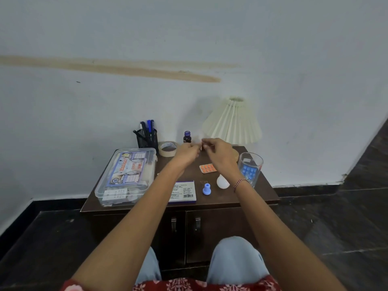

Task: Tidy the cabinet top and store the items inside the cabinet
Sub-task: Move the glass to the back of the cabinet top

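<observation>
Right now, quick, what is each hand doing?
Right hand: pinches a small pale thing, too small to name.
Left hand: curled beside that thing; whether it grips cannot be told.

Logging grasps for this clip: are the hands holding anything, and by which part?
The left hand and right hand pinch a small pale item between them above the cabinet top. Too blurred to name it or its held part.

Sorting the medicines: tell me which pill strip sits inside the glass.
The blue strip, standing in the glass; the orange strip lies flat on the cabinet top.
</observation>
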The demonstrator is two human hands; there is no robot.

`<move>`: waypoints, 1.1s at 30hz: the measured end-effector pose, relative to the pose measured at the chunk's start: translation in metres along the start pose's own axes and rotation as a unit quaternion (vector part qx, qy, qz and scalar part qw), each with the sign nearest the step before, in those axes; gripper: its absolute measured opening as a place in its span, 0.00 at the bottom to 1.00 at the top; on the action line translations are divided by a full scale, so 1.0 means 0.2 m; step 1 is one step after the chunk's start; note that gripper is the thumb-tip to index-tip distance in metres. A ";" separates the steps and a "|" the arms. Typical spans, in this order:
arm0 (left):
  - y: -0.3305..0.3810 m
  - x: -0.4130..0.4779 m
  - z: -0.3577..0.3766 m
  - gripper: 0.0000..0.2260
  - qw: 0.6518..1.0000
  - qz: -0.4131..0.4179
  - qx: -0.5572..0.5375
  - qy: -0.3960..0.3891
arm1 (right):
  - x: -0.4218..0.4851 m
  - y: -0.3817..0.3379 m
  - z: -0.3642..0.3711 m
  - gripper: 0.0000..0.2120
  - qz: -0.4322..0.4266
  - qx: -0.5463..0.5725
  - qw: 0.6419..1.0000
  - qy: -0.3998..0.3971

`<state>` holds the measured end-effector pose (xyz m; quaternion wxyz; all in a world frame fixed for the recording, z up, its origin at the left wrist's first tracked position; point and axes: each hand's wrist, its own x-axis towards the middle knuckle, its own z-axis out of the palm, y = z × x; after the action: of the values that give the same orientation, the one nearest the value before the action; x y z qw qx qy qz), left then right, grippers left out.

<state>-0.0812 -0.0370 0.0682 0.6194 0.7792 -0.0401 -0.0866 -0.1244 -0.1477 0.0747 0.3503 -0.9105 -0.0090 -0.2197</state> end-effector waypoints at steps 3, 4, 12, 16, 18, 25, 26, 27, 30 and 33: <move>0.00 -0.03 0.08 0.11 1.000 -0.007 -0.006 -0.007 | -0.05 0.04 -0.10 0.13 0.015 0.006 0.999 0.029; 0.01 -0.04 0.11 0.11 1.000 -0.009 -0.010 -0.009 | -0.07 0.06 -0.14 0.12 0.024 0.007 0.999 0.038; 0.01 -0.06 0.37 0.11 0.999 -0.035 0.011 -0.032 | -0.09 0.35 -0.40 0.08 0.085 -0.035 0.986 0.138; 0.03 -0.07 0.48 0.15 0.998 -0.038 0.047 -0.030 | -0.06 0.52 -0.47 0.13 0.141 -0.101 0.980 0.094; 0.05 -0.07 0.53 0.16 0.997 -0.038 0.063 -0.022 | -0.04 0.57 -0.48 0.15 0.162 -0.092 0.982 0.044; 0.09 -0.08 0.65 0.24 0.989 -0.021 0.145 0.002 | 0.01 0.62 -0.49 0.12 0.189 0.014 0.982 0.010; 0.08 -0.07 0.65 0.24 0.987 -0.020 0.157 0.004 | 0.02 0.63 -0.49 0.12 0.192 0.018 0.981 0.014; 0.08 -0.07 0.66 0.25 0.986 -0.020 0.163 0.004 | 0.02 0.63 -0.50 0.11 0.197 0.027 0.980 0.019; 0.06 -0.05 0.66 0.27 0.981 -0.016 0.194 0.004 | 0.01 0.66 -0.50 0.11 0.214 0.039 0.976 0.011; 0.05 -0.02 0.67 0.25 0.979 -0.014 0.205 0.010 | 0.00 0.67 -0.50 0.12 0.233 0.035 0.972 -0.013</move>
<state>-0.1105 -0.1671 0.0486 0.4458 0.8909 -0.0400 -0.0777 -0.1413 -0.3131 0.0545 0.4236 -0.8772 0.1915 -0.1198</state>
